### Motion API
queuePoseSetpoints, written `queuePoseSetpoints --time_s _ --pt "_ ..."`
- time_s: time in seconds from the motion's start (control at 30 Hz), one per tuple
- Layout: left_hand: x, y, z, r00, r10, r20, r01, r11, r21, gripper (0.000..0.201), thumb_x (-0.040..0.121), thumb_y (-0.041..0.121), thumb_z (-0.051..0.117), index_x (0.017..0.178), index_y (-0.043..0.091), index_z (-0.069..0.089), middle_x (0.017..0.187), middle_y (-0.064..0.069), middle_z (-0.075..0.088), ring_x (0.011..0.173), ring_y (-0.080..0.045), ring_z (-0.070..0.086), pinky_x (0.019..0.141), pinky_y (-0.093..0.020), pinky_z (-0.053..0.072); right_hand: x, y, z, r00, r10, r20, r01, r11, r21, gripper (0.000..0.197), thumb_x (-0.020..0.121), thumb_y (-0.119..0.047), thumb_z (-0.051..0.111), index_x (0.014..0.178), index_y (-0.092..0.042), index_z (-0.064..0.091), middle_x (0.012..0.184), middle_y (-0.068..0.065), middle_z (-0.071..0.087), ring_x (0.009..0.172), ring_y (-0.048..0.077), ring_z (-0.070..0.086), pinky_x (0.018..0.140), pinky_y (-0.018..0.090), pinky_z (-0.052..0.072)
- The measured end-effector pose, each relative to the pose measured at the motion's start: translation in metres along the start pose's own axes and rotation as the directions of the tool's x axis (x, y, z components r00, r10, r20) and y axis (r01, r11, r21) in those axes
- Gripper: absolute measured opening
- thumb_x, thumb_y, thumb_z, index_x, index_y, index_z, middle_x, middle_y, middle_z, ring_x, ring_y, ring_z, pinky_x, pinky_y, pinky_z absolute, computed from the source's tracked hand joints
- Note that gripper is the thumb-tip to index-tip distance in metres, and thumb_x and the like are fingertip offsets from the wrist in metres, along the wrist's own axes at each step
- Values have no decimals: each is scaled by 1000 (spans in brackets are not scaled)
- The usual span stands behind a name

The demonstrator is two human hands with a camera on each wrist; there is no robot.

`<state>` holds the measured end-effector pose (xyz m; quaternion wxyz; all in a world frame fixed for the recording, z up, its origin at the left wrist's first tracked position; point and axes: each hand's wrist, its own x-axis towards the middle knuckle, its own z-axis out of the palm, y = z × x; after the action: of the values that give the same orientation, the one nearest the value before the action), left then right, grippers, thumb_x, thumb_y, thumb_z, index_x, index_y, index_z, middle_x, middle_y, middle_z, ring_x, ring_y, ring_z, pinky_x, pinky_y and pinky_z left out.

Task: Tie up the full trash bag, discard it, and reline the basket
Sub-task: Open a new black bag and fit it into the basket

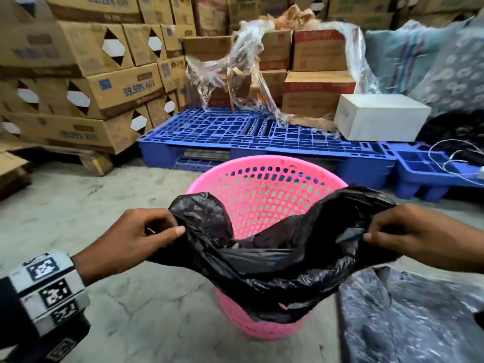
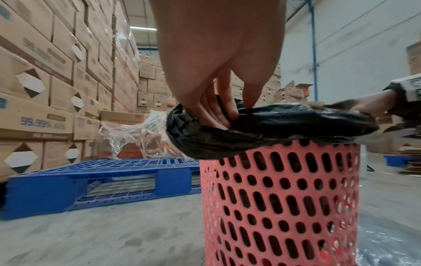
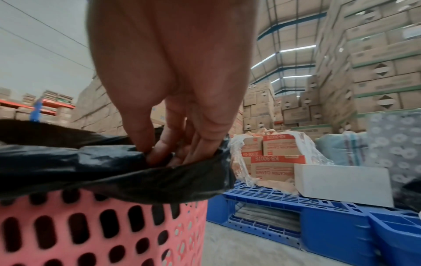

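Observation:
A pink perforated basket [image 1: 264, 179] [image 2: 280, 198] [image 3: 95, 226] stands on the concrete floor in front of me. A black trash bag [image 1: 264, 268] [image 2: 268, 129] [image 3: 95, 169] is stretched open across its near rim, part of it hanging down inside. My left hand [image 1: 146, 231] [image 2: 218, 100] pinches the bag's left edge between thumb and curled fingers. My right hand [image 1: 398, 231] [image 3: 173, 144] grips the bag's right edge the same way. The basket's far inner wall is bare pink mesh.
A blue plastic pallet [image 1: 235, 137] lies just behind the basket, carrying cartons, torn clear wrap [image 1: 235, 72] and a white box [image 1: 379, 116]. Stacked cardboard cartons [image 1: 78, 74] fill the left. A dark filled bag [image 1: 408, 318] lies on the floor at the right.

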<state>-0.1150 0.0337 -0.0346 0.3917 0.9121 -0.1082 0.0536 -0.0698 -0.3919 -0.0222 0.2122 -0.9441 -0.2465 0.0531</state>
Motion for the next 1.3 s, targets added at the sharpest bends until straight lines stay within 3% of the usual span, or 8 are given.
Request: queuePoseSetpoints --time_s 0.17,0.27,0.37,0.53,0.73,0.97,1.1,1.3 --pt "19 -17 5 976 -188 -107 176 978 -117 10 83 19 68 76 12 67 60 -6 66 54 -12 64 44 -18 46 9 12 -1 985 143 -100 -129 982 136 30 78 -6 68 75 -36 65 57 -23 67 54 3 60 53 15 46" --pt "31 -21 11 954 -284 -97 254 936 -245 16 83 21 68 76 7 65 60 -8 65 51 -19 65 44 -26 50 8 17 -1 959 265 -102 -206 897 391 30 55 -28 88 78 -23 69 71 -9 74 61 12 70 59 32 60" --pt "45 -24 16 946 -297 -127 254 927 -277 23 84 18 68 74 -1 60 54 -10 61 46 -23 60 46 -28 51 14 29 0 932 352 -84 -228 751 620 90 11 -67 82 76 -6 71 68 12 74 62 23 72 51 29 59" --pt "64 -28 12 934 -332 -129 276 903 -329 23 80 13 71 66 -4 62 44 -11 56 39 -22 52 37 -21 44 25 34 -11 909 417 -12 -277 625 730 93 -1 -52 88 72 3 73 71 21 73 60 23 71 54 24 59" --pt "87 -25 -6 948 -305 -93 301 952 -54 21 71 20 79 60 5 69 46 -8 67 39 -19 60 41 -18 44 42 12 -24 878 442 -186 -320 829 458 17 72 0 75 66 9 61 51 18 69 63 38 71 47 28 59" --pt "109 -15 1 976 -217 -25 218 971 98 12 72 25 79 82 20 76 79 0 77 80 -14 71 78 -36 55 60 2 -13 931 260 -256 -261 965 31 35 66 -38 79 96 -22 68 82 1 70 67 16 65 66 32 52" --pt "124 -20 14 941 -339 -4 337 936 -98 26 75 17 77 95 7 64 79 -18 70 65 -17 62 60 -27 46 70 21 -9 924 325 -201 -295 941 165 84 32 -91 54 97 -38 55 83 -3 62 60 10 60 58 21 47" --pt "160 -33 20 930 -361 67 367 914 -174 22 82 5 67 99 -6 56 89 -27 72 65 -23 63 47 -16 48 96 22 -7 941 325 -88 -302 930 207 64 50 -73 69 96 -28 67 88 -2 72 80 17 69 80 43 56"
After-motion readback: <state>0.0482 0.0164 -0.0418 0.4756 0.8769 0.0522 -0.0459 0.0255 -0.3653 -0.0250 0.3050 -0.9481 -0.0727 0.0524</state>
